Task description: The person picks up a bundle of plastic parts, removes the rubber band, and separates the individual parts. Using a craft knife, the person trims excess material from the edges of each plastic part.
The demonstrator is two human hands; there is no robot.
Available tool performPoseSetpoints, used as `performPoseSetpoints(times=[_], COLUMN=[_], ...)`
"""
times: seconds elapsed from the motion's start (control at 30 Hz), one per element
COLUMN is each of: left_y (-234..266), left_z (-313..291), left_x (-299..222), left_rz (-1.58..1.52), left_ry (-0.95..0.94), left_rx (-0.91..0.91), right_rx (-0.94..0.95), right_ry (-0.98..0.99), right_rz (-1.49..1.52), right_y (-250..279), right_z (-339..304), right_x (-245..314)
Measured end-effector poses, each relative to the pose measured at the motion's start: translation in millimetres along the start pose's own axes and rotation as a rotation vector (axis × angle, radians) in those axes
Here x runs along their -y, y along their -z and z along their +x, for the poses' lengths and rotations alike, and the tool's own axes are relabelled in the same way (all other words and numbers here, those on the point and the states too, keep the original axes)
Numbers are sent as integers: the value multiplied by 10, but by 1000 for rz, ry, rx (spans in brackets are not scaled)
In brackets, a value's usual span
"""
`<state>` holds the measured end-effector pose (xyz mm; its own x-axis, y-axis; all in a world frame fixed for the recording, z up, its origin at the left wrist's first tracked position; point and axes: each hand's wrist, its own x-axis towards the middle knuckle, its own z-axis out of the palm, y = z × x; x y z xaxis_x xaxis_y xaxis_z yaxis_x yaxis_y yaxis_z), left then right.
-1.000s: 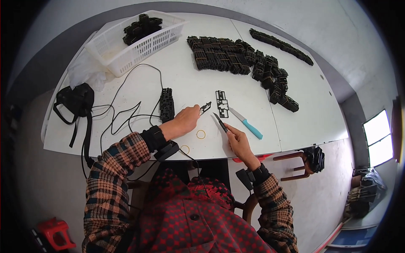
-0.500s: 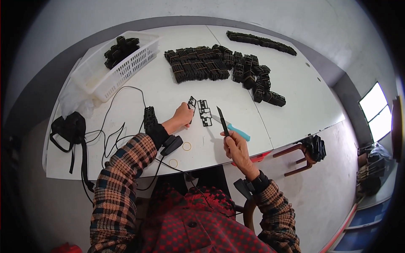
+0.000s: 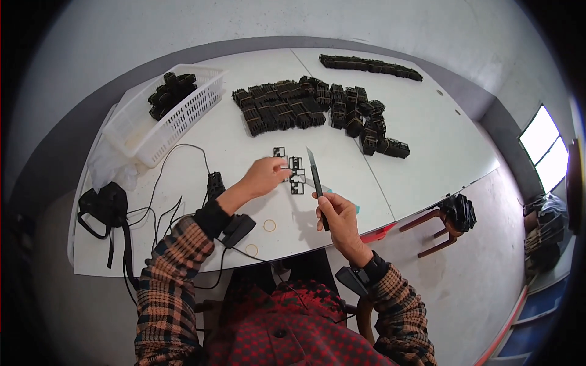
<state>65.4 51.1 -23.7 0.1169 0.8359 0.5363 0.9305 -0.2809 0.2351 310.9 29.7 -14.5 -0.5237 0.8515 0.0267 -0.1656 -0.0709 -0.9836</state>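
My right hand [image 3: 340,218] grips a black-handled craft knife [image 3: 315,178], its narrow blade pointing up and away from me. To its left, my left hand [image 3: 267,177] reaches over a thin black plastic frame [image 3: 279,152], covering much of it; the fingertips look apart, slightly blurred. Beside that frame lies a second black plastic frame [image 3: 296,188] with square openings, close to the left fingertips. Partly hidden behind my right hand, a knife with a turquoise handle [image 3: 329,191] rests on the white table [image 3: 244,146].
Banded stacks of black plastic parts [image 3: 281,107] spread across the table's far middle, with a long row [image 3: 371,66] behind. A white basket [image 3: 183,116] holds more. Black cables and a black pouch [image 3: 104,204] lie at left; rubber bands [image 3: 269,226] near the front. A stool [image 3: 427,229] stands right.
The black frame that my left hand held tilted now lies flatter beside the other one. My right hand has drawn the craft knife slightly left. The whole view has shifted a little.
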Motion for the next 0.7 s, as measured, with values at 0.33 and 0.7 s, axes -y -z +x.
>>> performPoseSetpoints(times=[0.33,0.7], left_y=[912,1188], left_z=[-248,-271], left_x=[-597,-691], left_rz=[-1452,-1595], left_ry=[429,321], left_rx=[357,203], right_rx=[55,271], right_ry=[230,8], right_rz=[-48,75], right_y=[-531,-507], right_z=[-80,-320], right_x=[236,528])
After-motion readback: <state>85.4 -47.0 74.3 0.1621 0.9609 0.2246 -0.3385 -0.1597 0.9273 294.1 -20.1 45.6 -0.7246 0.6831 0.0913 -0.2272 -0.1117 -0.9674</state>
